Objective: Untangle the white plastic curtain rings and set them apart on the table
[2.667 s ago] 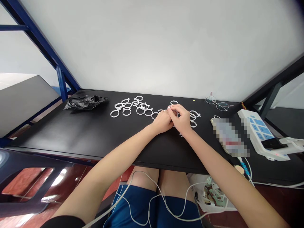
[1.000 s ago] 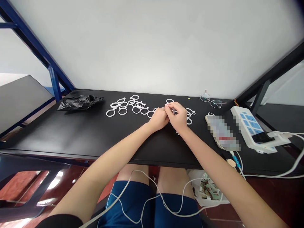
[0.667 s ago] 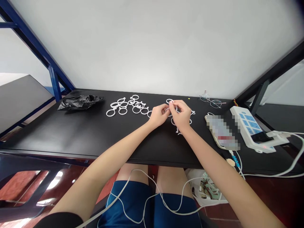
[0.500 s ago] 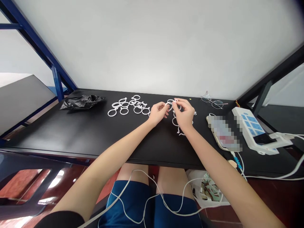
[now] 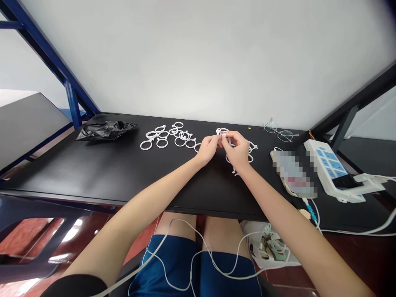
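Above the black tabletop point(image 5: 102, 177), my left hand point(image 5: 208, 149) and my right hand point(image 5: 238, 152) meet with fingertips pinched on a white curtain ring point(image 5: 223, 130). The ring's small eyelet end shows by the fingertips; part of the ring is hidden behind them. Left of my left hand lie several loose white curtain rings point(image 5: 162, 142), some overlapping. More white rings point(image 5: 250, 158) lie beneath and beside my right hand, partly covered by it.
A crumpled black plastic bag point(image 5: 105, 130) lies at the left. To the right are eyeglasses point(image 5: 284, 135), a phone point(image 5: 291, 173) with a blurred screen and a white power strip point(image 5: 331, 169). White cables point(image 5: 213, 264) cross my lap. A light wall point(image 5: 201, 62) stands behind the table.
My hands have come closer together, the left one shifting right. The ring between them has turned, so its eyelet end now shows at the fingertips.
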`<state>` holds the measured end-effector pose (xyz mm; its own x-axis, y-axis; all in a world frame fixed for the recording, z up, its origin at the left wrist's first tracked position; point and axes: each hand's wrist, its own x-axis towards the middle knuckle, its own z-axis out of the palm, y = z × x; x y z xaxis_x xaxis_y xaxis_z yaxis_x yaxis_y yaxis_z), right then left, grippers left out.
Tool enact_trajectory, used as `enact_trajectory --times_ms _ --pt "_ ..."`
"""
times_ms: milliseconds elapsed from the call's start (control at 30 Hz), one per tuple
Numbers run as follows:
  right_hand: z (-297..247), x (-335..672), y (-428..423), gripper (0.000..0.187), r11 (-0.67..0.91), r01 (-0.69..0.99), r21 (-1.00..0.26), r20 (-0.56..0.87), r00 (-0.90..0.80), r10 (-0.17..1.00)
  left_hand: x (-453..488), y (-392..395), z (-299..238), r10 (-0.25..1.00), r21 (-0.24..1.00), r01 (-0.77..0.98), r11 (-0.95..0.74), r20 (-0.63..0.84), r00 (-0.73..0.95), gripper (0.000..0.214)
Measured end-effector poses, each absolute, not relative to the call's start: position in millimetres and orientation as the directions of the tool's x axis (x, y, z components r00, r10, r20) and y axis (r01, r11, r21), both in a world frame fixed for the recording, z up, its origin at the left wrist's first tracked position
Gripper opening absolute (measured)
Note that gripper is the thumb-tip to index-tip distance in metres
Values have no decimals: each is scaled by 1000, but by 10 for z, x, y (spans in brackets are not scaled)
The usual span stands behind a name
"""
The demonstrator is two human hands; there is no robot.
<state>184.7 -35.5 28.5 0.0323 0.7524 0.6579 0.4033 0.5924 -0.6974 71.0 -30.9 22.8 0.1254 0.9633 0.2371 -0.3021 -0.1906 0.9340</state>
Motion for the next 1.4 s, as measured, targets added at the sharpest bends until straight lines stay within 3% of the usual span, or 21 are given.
enact_trajectory --times_ms 200,467,633,900,1200,1400 --pt "300 1840 -376 17 555 386 -737 611 31 791 698 -315 219 962 959 -134 -248 260 85 64" --pt "349 1920 -352 19 463 513 -723 540 2 841 718 -333 224 969 962 -160 -222 237 77 64" --pt "379 1950 -364 24 417 581 -699 488 -39 872 719 -293 146 967 966 -124 -226 238 87 56" --pt "384 2001 -324 19 373 642 -670 476 -14 880 673 -307 148 948 946 89 -312 303 98 38" --pt "391 2023 -306 17 342 643 -685 441 -8 898 719 -301 112 956 958 -15 -288 288 49 11" --pt "378 2046 -284 18 340 657 -673 450 -1 893 700 -319 143 957 957 49 -285 282 65 19"
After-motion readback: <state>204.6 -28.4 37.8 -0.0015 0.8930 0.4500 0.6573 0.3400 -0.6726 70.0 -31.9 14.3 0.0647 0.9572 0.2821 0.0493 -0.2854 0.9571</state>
